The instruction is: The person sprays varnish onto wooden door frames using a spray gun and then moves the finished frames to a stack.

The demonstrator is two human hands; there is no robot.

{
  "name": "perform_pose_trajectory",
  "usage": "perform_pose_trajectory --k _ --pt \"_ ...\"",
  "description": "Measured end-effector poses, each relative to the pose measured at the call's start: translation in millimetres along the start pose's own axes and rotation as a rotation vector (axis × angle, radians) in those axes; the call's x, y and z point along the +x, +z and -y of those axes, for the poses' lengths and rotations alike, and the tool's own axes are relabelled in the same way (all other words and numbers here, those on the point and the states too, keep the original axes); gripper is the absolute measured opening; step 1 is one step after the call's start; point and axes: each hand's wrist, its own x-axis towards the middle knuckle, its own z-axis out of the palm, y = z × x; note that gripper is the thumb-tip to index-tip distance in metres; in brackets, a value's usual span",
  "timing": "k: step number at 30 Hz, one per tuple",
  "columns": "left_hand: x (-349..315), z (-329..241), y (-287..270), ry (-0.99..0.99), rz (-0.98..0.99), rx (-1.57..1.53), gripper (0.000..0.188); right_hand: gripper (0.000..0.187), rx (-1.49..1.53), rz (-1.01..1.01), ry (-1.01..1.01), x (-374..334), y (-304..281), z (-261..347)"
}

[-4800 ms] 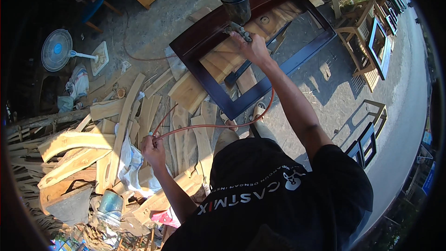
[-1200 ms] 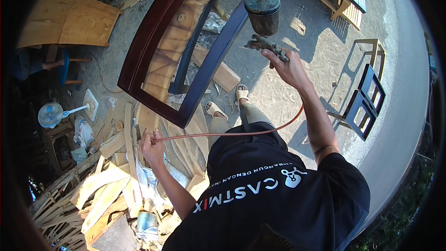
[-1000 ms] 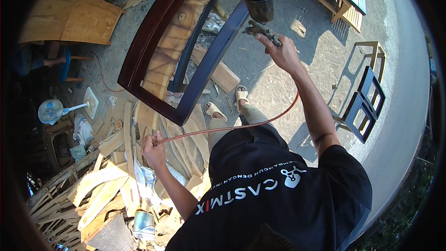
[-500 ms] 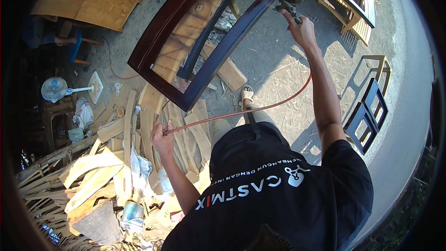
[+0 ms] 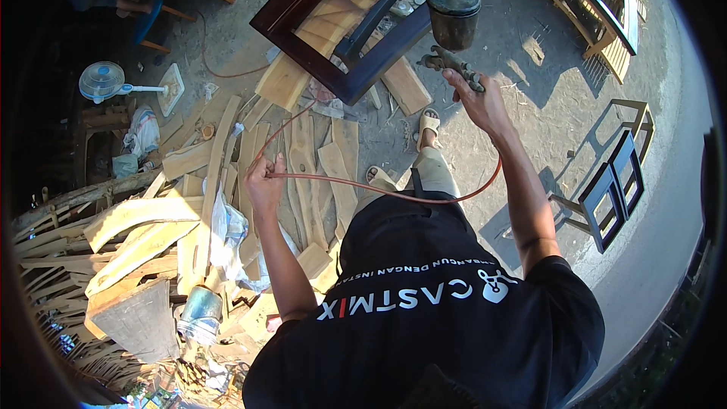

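Observation:
My right hand (image 5: 483, 104) is closed round the handle of a spray gun (image 5: 453, 62), whose dark, paint-stained cup (image 5: 453, 21) stands on top. The gun is just right of the near rail of a dark reddish-brown wooden frame (image 5: 382, 67). I cannot tell whether paint is leaving the nozzle. A thin reddish hose (image 5: 356, 183) curves from below my right hand across my waist to my left hand (image 5: 263, 182). My left fingers are closed on the hose, which runs on up past them beside the frame's lower corner.
Wood offcuts (image 5: 303, 182) cover the ground at left, with a paint-stained bucket (image 5: 201, 310) among them. A white fan (image 5: 103, 81) lies beyond. Dark frames (image 5: 602, 204) stand at right, near the road (image 5: 644, 257). Another person's arm (image 5: 132, 6) shows at the upper left.
My right hand has drawn the spray gun nearer to me and lower in the picture. The view has shifted, so the frame sits further up and right. My left hand still grips the hose.

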Motion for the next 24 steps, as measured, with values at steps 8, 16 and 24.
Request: perform_pose_trajectory --k 8,16,24 --pt "-53 50 -33 -0.064 0.077 0.029 0.041 0.061 0.040 0.135 -0.094 -74 78 1" --pt "-84 57 -40 -0.084 0.023 0.015 0.041 0.061 -0.163 0.195 -0.179 -97 103 21" --pt "-95 42 -32 -0.104 0.008 0.040 0.042 0.071 -0.151 0.163 -0.297 -26 143 52"
